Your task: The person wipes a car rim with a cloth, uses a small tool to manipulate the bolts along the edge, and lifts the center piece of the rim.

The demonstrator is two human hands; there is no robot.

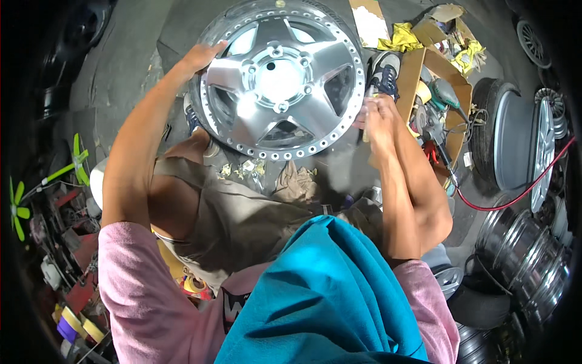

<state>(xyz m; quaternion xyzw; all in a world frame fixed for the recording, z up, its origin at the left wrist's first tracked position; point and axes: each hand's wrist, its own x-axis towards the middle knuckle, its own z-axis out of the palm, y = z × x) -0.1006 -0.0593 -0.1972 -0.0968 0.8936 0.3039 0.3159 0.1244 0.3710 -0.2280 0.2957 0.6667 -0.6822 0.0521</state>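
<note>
A shiny silver five-spoke wheel rim (282, 79) stands tilted on the floor in front of me, between my feet. My left hand (200, 57) lies flat on its upper left edge, fingers spread over the lip. At the rim's right edge my right hand (377, 115) is closed around a small slim tool, pressed against the ring of bolt holes. My knees in brown trousers (242, 206) sit just below the rim. A teal cloth (327, 291) hangs over my chest.
A cardboard box (445, 91) with power tools and yellow rags stands to the right. Several more rims and tyres (521, 151) crowd the far right, crossed by a red hose (515, 200). Rolls of tape (79, 324) and clutter lie lower left. My shoe (383, 73) rests beside the rim.
</note>
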